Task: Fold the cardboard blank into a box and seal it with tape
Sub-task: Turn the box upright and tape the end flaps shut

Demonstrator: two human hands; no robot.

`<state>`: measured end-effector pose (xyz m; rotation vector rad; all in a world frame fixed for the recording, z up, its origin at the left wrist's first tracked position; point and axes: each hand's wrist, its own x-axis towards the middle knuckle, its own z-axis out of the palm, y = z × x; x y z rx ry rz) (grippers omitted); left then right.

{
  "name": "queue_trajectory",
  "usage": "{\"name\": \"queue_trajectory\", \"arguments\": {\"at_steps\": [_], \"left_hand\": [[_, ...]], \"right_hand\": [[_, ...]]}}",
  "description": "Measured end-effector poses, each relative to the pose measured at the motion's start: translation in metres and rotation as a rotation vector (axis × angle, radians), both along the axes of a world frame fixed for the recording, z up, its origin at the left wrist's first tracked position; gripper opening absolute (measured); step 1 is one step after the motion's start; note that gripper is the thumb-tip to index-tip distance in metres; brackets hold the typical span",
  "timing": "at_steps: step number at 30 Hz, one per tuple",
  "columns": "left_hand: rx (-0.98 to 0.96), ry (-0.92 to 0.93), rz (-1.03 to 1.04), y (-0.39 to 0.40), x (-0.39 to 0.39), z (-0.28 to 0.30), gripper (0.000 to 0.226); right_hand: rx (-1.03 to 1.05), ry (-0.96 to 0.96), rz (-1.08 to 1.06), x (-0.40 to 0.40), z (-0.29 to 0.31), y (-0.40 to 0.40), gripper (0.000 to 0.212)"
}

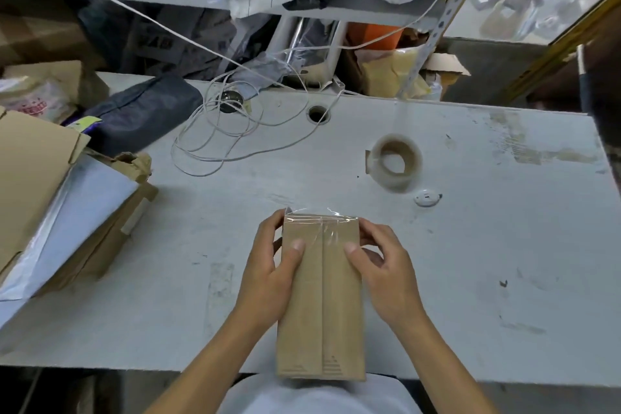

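Note:
A folded brown cardboard box (322, 306) lies lengthwise at the table's near edge, its two top flaps meeting along a centre seam. Clear tape (322, 220) crosses its far end and shines over the upper seam. My left hand (268, 276) grips the box's left side, thumb pressed on top. My right hand (383, 272) holds the right side, thumb on the top flap near the tape. A roll of clear tape (395, 161) stands on the table beyond the box, to the right.
The white table (487, 262) carries a coil of white cord (218, 141), a small white round object (426, 198) and a cable hole (317, 113). Flat cardboard and plastic mailers (67, 205) pile up at left. Cluttered shelves stand behind.

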<state>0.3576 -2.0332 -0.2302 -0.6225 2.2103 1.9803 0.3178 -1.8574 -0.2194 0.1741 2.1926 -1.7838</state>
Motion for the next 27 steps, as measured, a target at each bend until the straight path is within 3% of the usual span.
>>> {"name": "queue_trajectory", "arguments": {"at_steps": [5, 11, 22, 27], "left_hand": [[0.065, 0.031, -0.014, -0.01, -0.004, -0.001, 0.05], [0.125, 0.052, -0.046, -0.013, -0.009, -0.002, 0.048], [0.191, 0.013, 0.13, -0.01, -0.025, -0.007, 0.021], [0.197, -0.029, 0.175, -0.006, -0.029, -0.004, 0.022]], "right_hand": [[-0.017, 0.017, 0.029, -0.001, -0.009, 0.005, 0.049], [-0.024, 0.036, 0.095, -0.012, -0.013, 0.004, 0.019], [-0.153, -0.139, -0.011, -0.017, -0.012, -0.004, 0.035], [-0.144, -0.214, -0.135, -0.021, -0.01, -0.012, 0.016]]}}
